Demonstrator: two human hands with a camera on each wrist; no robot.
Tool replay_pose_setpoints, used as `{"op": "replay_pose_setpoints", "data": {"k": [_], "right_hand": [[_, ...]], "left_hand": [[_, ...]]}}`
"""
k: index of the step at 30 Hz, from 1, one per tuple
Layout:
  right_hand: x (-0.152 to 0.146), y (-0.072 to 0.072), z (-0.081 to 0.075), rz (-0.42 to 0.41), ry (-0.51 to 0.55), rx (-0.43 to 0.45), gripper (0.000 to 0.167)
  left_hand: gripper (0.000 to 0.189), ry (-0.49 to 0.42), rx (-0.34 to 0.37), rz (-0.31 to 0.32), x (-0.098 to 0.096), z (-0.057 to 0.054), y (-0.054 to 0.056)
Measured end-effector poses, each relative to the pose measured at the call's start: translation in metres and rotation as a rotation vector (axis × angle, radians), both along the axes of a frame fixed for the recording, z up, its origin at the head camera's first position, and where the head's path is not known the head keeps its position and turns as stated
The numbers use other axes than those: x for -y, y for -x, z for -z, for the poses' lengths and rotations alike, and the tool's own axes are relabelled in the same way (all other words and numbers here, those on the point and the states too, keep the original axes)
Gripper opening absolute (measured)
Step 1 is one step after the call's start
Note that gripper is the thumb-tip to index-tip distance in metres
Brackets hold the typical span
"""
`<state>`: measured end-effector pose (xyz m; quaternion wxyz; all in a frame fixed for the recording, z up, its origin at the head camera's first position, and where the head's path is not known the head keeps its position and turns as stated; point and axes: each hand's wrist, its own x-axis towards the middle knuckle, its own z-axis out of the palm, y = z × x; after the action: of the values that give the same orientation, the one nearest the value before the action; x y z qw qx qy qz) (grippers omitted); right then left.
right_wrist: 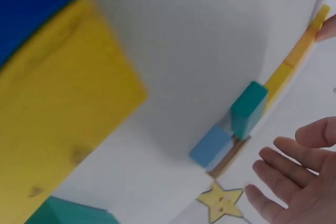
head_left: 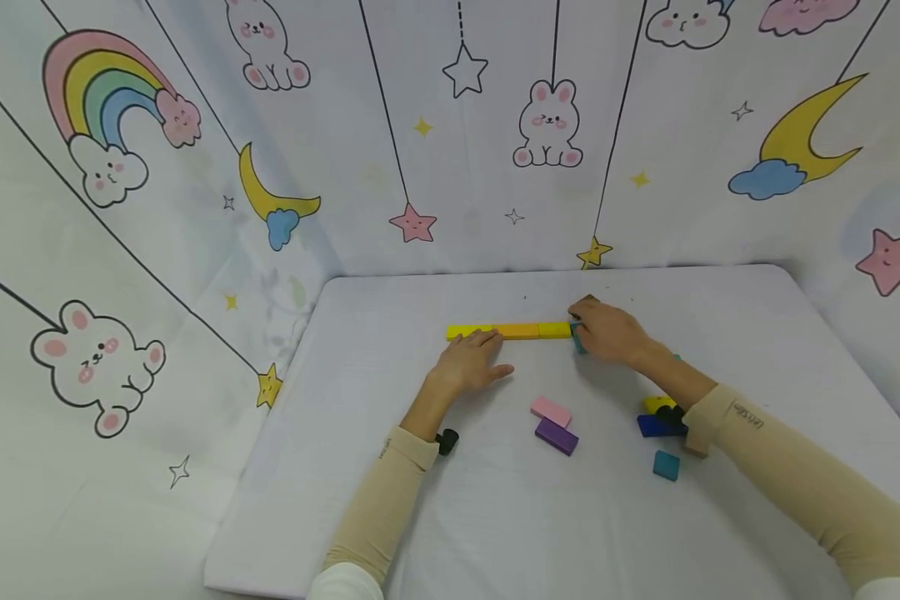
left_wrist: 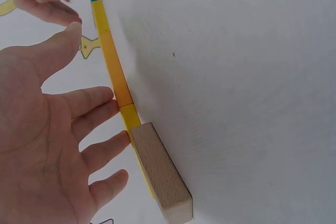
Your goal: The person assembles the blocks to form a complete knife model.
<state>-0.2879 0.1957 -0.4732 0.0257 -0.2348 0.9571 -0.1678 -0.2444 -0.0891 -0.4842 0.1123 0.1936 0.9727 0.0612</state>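
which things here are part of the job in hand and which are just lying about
Seemingly in the job:
row of yellow and orange blocks
teal block at the row's end
left hand, fingers touching the row
right hand, near the teal block

Apparently just lying about:
pink block
purple block
dark blue block
loose yellow block
small blue block

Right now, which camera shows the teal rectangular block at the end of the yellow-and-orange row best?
The right wrist view: the teal rectangular block looks biggest there, with two faces in sight. In the head view, the right hand hides part of it. In the left wrist view, the picture's top edge cuts it off.
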Motion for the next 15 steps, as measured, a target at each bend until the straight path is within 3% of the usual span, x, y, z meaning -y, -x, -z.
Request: {"op": "replay_pose_setpoints", "data": {"k": [8,15], "right_hand": [[-0.016,0.013,0.008,-0.018,0.000,0.016,0.043],[-0.021,0.017,0.011,-0.069,-0.106,-0.006,0.046]], "left_hand": [[0.075,-0.006,0.002,-0.004,0.000,0.000,-0.001],[0.076,-0.008,0.004,-0.007,0.000,-0.001,0.000]]}}
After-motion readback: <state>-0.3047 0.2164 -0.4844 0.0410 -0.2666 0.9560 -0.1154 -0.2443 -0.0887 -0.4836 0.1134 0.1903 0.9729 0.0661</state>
